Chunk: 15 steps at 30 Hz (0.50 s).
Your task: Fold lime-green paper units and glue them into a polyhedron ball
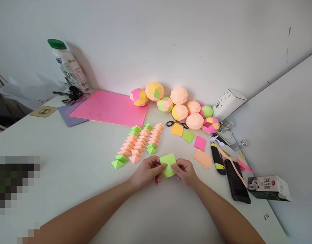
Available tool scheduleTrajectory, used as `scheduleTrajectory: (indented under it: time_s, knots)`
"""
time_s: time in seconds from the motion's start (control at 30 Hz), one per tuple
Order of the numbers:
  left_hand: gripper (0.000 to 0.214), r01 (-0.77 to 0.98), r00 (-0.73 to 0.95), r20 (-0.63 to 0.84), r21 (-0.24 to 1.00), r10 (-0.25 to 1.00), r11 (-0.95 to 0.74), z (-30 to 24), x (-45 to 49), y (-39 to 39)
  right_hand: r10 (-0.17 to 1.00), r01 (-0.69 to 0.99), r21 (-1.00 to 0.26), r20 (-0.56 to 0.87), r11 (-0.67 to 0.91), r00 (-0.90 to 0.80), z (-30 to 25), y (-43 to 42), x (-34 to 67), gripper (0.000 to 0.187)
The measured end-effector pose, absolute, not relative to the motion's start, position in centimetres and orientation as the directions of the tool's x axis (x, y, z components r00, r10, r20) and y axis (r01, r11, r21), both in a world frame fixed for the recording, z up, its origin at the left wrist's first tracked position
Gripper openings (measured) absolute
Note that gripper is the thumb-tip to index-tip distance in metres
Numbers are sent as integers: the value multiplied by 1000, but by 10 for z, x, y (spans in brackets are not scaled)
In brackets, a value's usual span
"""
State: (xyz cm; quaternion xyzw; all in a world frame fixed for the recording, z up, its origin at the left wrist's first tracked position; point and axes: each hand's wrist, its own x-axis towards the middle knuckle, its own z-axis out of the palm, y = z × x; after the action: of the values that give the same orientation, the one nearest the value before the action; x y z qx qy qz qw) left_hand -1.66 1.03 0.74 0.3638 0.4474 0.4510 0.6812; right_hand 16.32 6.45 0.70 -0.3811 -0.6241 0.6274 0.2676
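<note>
A square of light green paper [168, 162] is held up just above the white table between my two hands. My left hand [151, 169] pinches its left edge with the thumb on top. On the right side, my right hand [184, 171] grips the paper the same way, fingers behind it. Beyond my left hand stand rows of folded paper pyramids [139, 148], peach and green. A peach paper stack [203, 158] lies right of my right hand, with pink squares [200, 143], green squares [188, 136] and orange squares [177, 129] farther back.
Faceted paper balls [180, 112] line the wall behind black scissors [177, 124]. A pink sheet [110, 107], keys [72, 94] and a bottle [71, 67] are back left. At right lie a box cutter [218, 159], a phone [237, 181] and a milk carton [269, 188].
</note>
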Motion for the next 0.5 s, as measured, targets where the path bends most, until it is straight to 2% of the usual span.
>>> scheduleTrajectory:
  time_s: [0.2,0.33,0.4,0.5]
  knots:
    - [28,-198,220,-299,918,929,343,9,-16,9,801,157,-987,-125,-39,-585,9,64,163,30]
    - [30,-265,185,-298,902,936,339,10,-16,11,822,79,-995,-95,-61,-562,7,61,163,20]
    - [31,-321,183,-306,880,934,351,10,-18,13,847,24,-999,-41,-33,-531,4,60,163,19]
    - [30,-387,210,-313,844,926,372,10,-21,15,838,-26,-992,115,120,-534,1,61,163,25]
